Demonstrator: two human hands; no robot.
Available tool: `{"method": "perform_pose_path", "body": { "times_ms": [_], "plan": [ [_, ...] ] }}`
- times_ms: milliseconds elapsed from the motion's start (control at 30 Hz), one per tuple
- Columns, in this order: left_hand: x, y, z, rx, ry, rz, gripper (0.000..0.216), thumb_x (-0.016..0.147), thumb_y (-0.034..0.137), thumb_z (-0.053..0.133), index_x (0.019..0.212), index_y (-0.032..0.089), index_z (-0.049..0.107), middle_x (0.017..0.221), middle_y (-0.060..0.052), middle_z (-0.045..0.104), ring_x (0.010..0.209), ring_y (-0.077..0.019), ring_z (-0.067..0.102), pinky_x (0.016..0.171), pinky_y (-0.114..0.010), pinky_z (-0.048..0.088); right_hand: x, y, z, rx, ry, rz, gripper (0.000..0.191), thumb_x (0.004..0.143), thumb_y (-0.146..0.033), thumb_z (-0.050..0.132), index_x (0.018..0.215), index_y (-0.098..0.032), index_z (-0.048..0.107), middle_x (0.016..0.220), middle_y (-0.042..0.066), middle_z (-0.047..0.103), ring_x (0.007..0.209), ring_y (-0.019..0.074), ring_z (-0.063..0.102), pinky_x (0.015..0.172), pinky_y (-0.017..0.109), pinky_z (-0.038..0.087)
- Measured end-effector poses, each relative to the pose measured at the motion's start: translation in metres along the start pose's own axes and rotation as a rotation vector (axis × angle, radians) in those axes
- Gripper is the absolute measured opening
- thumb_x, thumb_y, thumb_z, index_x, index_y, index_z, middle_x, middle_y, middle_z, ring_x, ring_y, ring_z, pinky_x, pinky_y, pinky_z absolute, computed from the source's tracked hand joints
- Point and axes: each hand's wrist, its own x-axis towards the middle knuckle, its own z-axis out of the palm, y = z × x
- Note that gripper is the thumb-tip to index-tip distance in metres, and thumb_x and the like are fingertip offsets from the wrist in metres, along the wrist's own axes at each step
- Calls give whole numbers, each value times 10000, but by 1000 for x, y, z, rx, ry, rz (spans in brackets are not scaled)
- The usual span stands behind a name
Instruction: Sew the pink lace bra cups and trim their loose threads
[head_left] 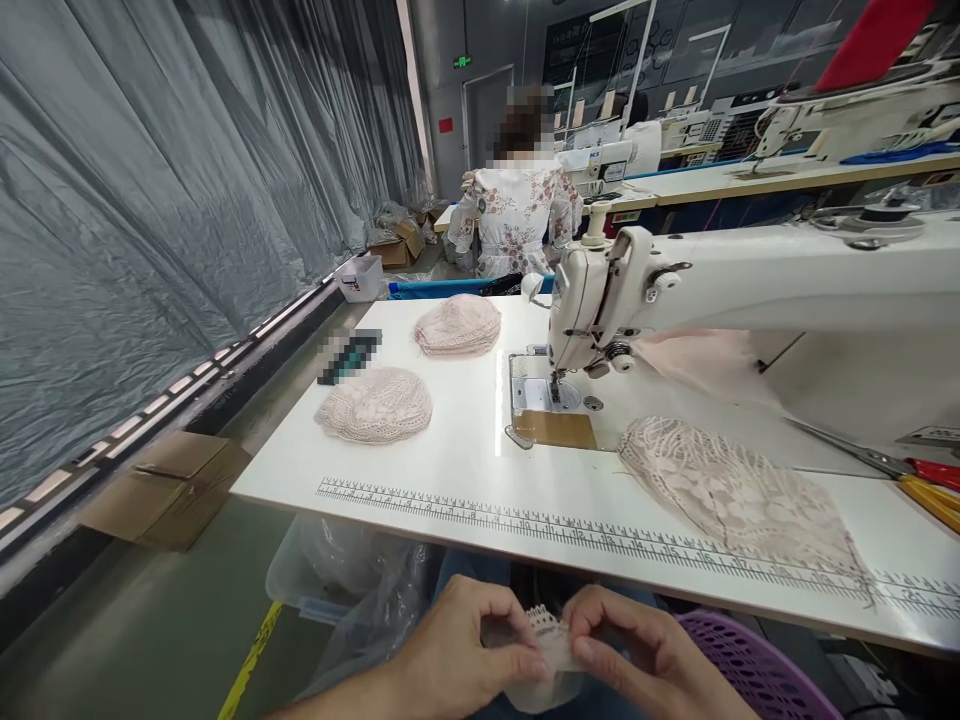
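Both my hands are low in front of the table edge, pinching one small piece of pale pink lace (546,640) between them. My left hand (469,655) grips its left side with thumb and fingers closed. My right hand (637,655) grips its right side the same way. On the white table (465,470) lie a flat pile of pink lace pieces (739,495) at the right, a rounded lace stack (375,405) at the left and another stack (457,325) further back. A white sewing machine (720,290) stands over the table, its needle area (555,390) behind my hands.
Red and yellow scissors (926,480) lie at the table's right edge. A purple basket (750,670) sits by my right hand, a clear plastic bin (337,580) under the table, a cardboard box (169,490) on the floor. A person in a floral top (521,215) stands at the far end. Grey plastic sheeting (150,200) lines the left.
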Motion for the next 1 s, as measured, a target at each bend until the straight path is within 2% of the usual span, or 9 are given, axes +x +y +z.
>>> {"method": "perform_pose_path", "body": {
  "times_ms": [167, 400, 500, 633, 733, 867, 933, 1000],
  "plan": [
    [-1, -7, -4, -81, -74, -10, 222, 635, 340, 756, 700, 130, 727, 662, -5, 658, 653, -143, 544, 610, -216, 391, 2, 3, 1, -4, -34, 22, 380, 812, -574, 566, 719, -206, 565, 738, 11, 550, 706, 171, 490, 658, 282, 386],
    [-7, 4, -6, 77, -40, -22, 123, 650, 267, 708, 666, 148, 682, 703, 9, 643, 729, -153, 548, 674, -218, 398, 2, -1, 7, -63, -33, 66, 405, 805, -588, 544, 679, -208, 487, 678, -14, 481, 656, 148, 441, 619, 263, 365],
    [-10, 9, -6, 118, -36, -45, 75, 653, 212, 685, 649, 156, 635, 725, 5, 636, 767, -168, 550, 676, -220, 394, 2, 3, 9, -56, -27, 38, 360, 833, -529, 540, 685, -207, 474, 682, -17, 476, 655, 142, 434, 618, 260, 363],
    [-9, 6, -5, 98, -61, -66, 128, 634, 174, 689, 609, 161, 564, 702, 11, 597, 770, -168, 540, 662, -217, 376, 3, 9, 11, -36, -9, 9, 279, 837, -415, 560, 678, -210, 460, 693, -18, 493, 672, 143, 454, 638, 260, 376],
    [-5, -2, -3, -17, -90, -27, 190, 599, 177, 726, 724, 160, 584, 702, 37, 567, 692, -124, 502, 628, -203, 358, 3, 7, 13, -46, -8, 5, 245, 821, -360, 573, 671, -211, 451, 670, -33, 470, 645, 131, 434, 615, 250, 367],
    [2, -13, 2, -186, -155, -44, 588, 511, 278, 827, 1032, 152, 587, 657, 74, 526, 603, -90, 445, 573, -194, 325, 2, 4, 12, -14, -30, 25, 289, 782, -406, 629, 686, -216, 432, 655, -48, 432, 625, 121, 409, 582, 237, 350],
    [4, -17, 6, -226, -161, -69, 533, 521, 345, 821, 966, 125, 628, 631, 62, 519, 591, -87, 425, 562, -201, 310, 2, 3, 11, 30, -48, 28, 324, 781, -476, 638, 720, -212, 462, 674, -44, 441, 643, 124, 413, 592, 236, 351],
    [6, -19, 10, -243, -158, -80, 410, 532, 394, 802, 787, 108, 657, 602, 47, 502, 582, -85, 402, 554, -211, 297, 1, 4, 8, 94, -90, 42, 359, 787, -551, 625, 783, -209, 517, 707, -34, 466, 665, 127, 423, 607, 237, 356]
  ]
}}
